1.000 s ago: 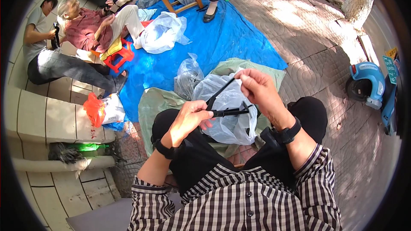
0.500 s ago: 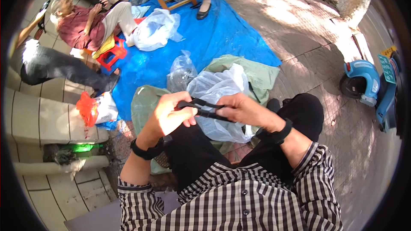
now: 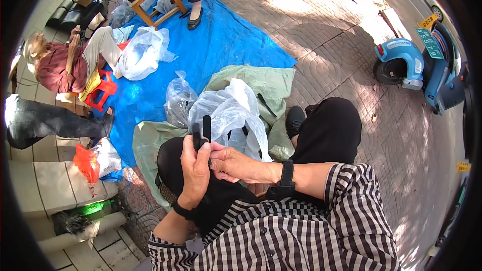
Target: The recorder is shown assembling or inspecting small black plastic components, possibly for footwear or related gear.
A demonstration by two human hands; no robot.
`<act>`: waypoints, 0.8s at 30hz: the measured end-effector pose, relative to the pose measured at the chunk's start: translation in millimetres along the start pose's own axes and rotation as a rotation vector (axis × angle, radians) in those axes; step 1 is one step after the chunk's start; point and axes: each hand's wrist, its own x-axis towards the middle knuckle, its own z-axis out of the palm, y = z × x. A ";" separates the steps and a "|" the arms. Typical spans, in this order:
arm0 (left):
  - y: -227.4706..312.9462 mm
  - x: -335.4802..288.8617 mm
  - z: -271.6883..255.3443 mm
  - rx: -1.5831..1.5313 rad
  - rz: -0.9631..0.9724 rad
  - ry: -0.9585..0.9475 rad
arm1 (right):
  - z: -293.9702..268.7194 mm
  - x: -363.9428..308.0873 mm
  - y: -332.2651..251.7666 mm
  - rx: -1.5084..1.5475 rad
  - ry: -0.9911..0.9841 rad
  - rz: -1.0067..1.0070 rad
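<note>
In front of my lap I hold a black strap (image 3: 207, 127) whose rounded ends stick up past my fingers. My left hand (image 3: 195, 173) is closed round its lower part, the thumb pressing on it. From the right, my right hand (image 3: 240, 165) pinches the strap close to the left thumb; the fingers hide its lower end. Just beyond my hands, an opened white plastic bag (image 3: 221, 110) has a few dark pieces in it. It rests on a pale green woven sack (image 3: 251, 76). Left of it stands a clear bag (image 3: 179, 101) of dark items.
A blue tarp (image 3: 228, 40) spreads ahead, with a wooden stool (image 3: 159, 7) on it. A person (image 3: 60, 65) sits on a red stool (image 3: 103, 90) at the left. An orange bag (image 3: 88, 163) lies by the steps. A blue scooter (image 3: 409, 62) stands at the right.
Both hands have come down and left, closer together. The strap, stretched sideways between them before, now points upward from the left hand. The view has shifted right.
</note>
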 end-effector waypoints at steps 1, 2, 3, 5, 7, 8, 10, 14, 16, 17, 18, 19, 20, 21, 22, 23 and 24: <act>-4.5 3.4 1.5 0.009 0.049 0.023 | -3.0 0.5 -2.0 0.007 -0.031 0.002; 0.1 6.0 -0.2 -0.095 0.011 0.039 | -7.4 0.9 -11.0 0.013 -0.108 0.035; 5.2 10.4 -4.5 -0.199 -0.027 0.057 | -12.7 -3.0 -21.9 -0.140 -0.052 0.089; 10.7 21.5 -18.5 -0.342 -0.119 0.162 | -31.8 -11.8 -53.0 -0.352 0.104 0.016; 22.6 26.4 -34.6 -0.441 -0.201 0.065 | -101.5 8.7 -46.8 -0.594 0.496 -0.308; 25.3 25.3 -33.1 -0.464 -0.243 0.063 | -128.3 10.2 -54.0 -0.530 0.668 -0.230; 35.6 16.5 -18.3 -0.436 -0.337 -0.010 | -180.2 9.9 -52.0 -0.701 1.001 -0.095; 34.1 -4.7 -7.6 -0.453 -0.470 -0.203 | -212.4 22.4 -13.0 -1.107 1.199 0.308; 30.9 -10.5 -10.1 -0.454 -0.506 -0.216 | -199.8 24.7 -1.7 -1.152 1.149 0.366; 27.6 -12.7 -14.1 -0.458 -0.505 -0.209 | -193.1 25.7 0.7 -1.191 1.108 0.430; 23.3 -14.9 -18.8 -0.476 -0.516 -0.211 | -195.9 29.3 7.2 -1.196 1.102 0.429; 20.1 -17.0 -23.0 -0.491 -0.533 -0.220 | -197.6 30.0 14.4 -1.230 1.083 0.476; 17.7 -17.2 -28.8 -0.514 -0.523 -0.243 | -200.6 30.6 20.2 -1.262 1.064 0.521; 18.5 -18.0 -31.5 -0.510 -0.527 -0.245 | -205.5 31.8 23.5 -1.257 1.064 0.523; 18.3 -17.8 -32.1 -0.552 -0.567 -0.212 | -209.9 31.9 22.9 -1.195 1.101 0.535; 18.0 -17.5 -32.6 -0.592 -0.607 -0.181 | -214.2 31.5 21.0 -1.130 1.138 0.546; 16.2 -16.8 -34.3 -0.566 -0.608 -0.170 | -219.9 32.9 20.1 -1.102 1.195 0.477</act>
